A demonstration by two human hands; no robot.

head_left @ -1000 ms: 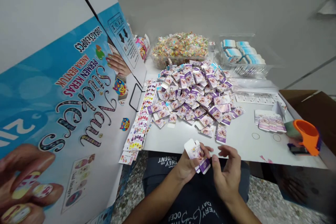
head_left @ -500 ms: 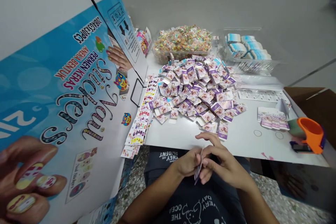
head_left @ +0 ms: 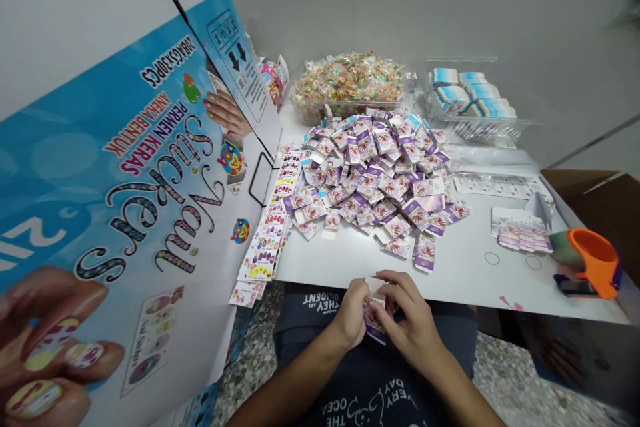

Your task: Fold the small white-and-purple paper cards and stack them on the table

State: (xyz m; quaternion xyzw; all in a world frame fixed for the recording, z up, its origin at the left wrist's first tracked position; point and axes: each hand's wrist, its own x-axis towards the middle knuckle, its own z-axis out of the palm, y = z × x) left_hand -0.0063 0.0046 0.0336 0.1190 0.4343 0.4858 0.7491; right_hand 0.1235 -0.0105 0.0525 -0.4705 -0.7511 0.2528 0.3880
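Below a grey wall, a white table carries a heap of boxes at its middle. By the near edge, the left hand and right hand, fingers closed in, hold one small carton; light, even pressure would probably keep its panels uncreased.

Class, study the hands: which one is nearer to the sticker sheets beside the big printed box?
Left. The left hand is to the right of the sticker sheets, gripping a small carton; the right hand, on the same carton, lies farther to their right.
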